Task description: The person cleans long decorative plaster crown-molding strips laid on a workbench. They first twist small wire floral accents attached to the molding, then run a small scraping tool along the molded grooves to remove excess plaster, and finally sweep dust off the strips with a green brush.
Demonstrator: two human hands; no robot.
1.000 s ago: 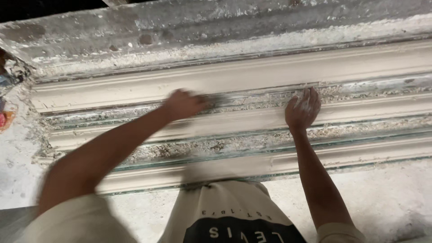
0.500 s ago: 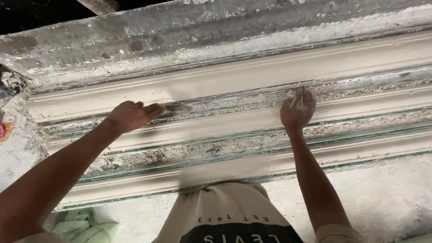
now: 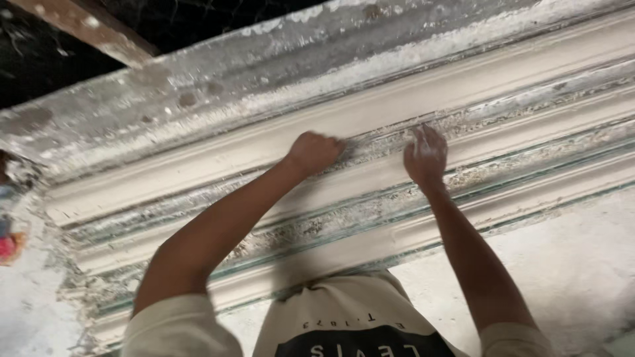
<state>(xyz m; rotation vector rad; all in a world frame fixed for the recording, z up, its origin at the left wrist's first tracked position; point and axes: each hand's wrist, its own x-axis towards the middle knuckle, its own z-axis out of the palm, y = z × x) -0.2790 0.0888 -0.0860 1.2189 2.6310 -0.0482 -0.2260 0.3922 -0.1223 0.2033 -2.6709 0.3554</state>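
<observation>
Long pale plaster moulding strips [image 3: 198, 175] lie side by side across the bench, with rough, flaky grooves between them. My left hand [image 3: 314, 152] is curled into a fist and pressed on the groove below the upper strip; whether it holds anything is hidden. My right hand [image 3: 426, 155], dusted white, rests a short way to its right with fingers spread flat on the same groove. Both arms reach up from the bottom of the view over my pale shirt [image 3: 344, 317].
A grey, plaster-crusted board [image 3: 218, 79] runs behind the strips, with a wooden beam [image 3: 86, 26] in the dark at top left. White dusty bench surface [image 3: 569, 264] shows at the lower right. Small coloured items [image 3: 6, 248] sit at the left edge.
My left hand slid left along the groove, then came back right, and is now close to my right hand. My right hand stayed almost in place.
</observation>
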